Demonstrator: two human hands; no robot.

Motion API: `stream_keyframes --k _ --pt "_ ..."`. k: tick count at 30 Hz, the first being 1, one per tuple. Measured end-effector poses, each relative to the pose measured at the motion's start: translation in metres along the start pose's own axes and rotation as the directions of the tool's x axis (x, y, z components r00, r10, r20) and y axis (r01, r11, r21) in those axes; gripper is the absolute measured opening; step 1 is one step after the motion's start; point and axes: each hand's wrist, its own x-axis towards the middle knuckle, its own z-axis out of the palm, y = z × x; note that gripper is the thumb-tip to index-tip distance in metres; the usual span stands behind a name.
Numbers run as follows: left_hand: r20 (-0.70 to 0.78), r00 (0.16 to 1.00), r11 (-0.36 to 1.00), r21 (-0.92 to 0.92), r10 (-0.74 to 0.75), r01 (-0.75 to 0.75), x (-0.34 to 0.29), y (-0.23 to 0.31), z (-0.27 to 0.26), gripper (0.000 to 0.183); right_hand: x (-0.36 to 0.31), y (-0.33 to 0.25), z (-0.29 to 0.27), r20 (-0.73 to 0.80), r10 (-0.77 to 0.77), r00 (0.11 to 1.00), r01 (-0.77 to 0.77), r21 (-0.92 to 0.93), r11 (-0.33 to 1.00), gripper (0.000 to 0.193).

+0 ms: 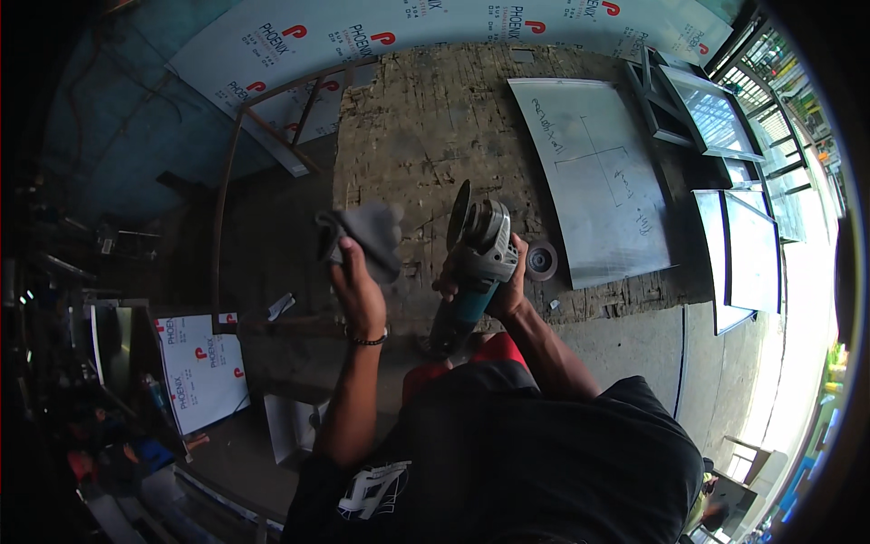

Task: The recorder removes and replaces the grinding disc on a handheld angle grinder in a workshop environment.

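A dark grey cloth [373, 238] is bunched in my left hand [358, 286], whose thumb presses on it over the left edge of the worn wooden table [426, 118]. My right hand [513, 276] grips a teal and grey angle grinder [480, 258] around its body, near the head. The grinder's disc [460, 213] stands nearly edge-on, tilted up and away from me, and its teal body slants down toward my lap. Just right of my right hand, a round abrasive disc [541, 260] lies on the table.
A metal sheet [598, 181] with drawn lines and handwriting covers the table's right part. Metal frames [698, 109] rest at the far right corner. A rusty frame [224, 208] stands along the left side. Printed film-covered sheets [317, 45] lean behind; another sheet [204, 367] sits lower left.
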Motion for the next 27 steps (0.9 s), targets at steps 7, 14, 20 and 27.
stream_keyframes --k 7,14,20,27 --pt "0.827 0.283 0.743 -0.220 0.486 -0.632 0.011 0.037 0.047 0.080 -0.028 -0.023 -0.007 -0.210 0.100 0.973 -0.092 0.048 0.995 0.081" --pt "0.793 0.077 0.476 -0.282 0.605 -0.833 0.029 0.042 0.036 0.081 -0.037 -0.034 0.020 -0.312 0.220 0.924 -0.258 -0.086 0.962 0.079" --pt "0.683 0.601 0.867 -0.095 0.415 -0.490 -0.001 0.070 0.049 0.061 -0.031 -0.034 0.019 -0.272 0.234 0.934 -0.257 -0.054 0.965 0.067" --pt "0.606 0.769 0.943 0.093 0.202 -0.320 0.000 0.059 0.040 0.023 -0.035 -0.030 0.002 -0.230 0.225 0.947 -0.246 -0.067 0.967 0.063"
